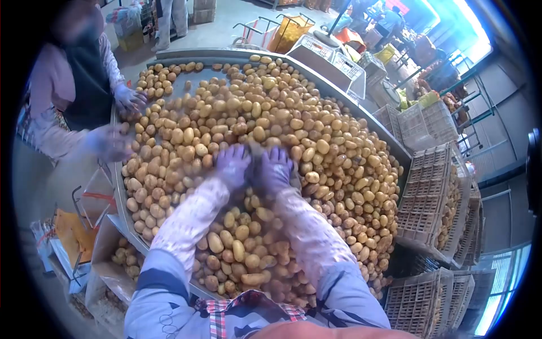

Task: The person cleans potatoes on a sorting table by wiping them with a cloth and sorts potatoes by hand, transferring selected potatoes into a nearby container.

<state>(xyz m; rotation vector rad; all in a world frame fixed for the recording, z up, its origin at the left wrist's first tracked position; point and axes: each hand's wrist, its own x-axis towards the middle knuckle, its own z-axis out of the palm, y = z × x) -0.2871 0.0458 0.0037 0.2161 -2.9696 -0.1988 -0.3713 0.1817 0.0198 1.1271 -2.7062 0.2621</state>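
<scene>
While potatoes (323, 147) cover most of the metal table (189, 78), both of my gloved hands lie among them, side by side near the middle of the heap. My left hand (232, 165) points away from me, its fingers reaching forward, and I can't tell whether they are closed on anything. My right hand (275, 169) is just beside it, fingers also forward and slightly apart; its grasp is unclear to me too. Something dark (256, 164) shows between the two, too blurred for me to name. Nearer to me, more potatoes fill the space between my patterned sleeves (189, 223), some of them smeared by blur.

Across the table's left side I see a person (84, 85) in a dark apron. One of their gloved hands (130, 99) is at the potatoes by the table's edge; the other (109, 143), lower down, is blurred, so I can't read its grip.

On my right, slatted crates (424, 195) stand tilted in my view beside the table, with potatoes visible in some. At lower left, an open bag (112, 237) holds potatoes near the rim. Beyond the far rim are white crates (347, 68) and a yellow container (289, 33).
</scene>
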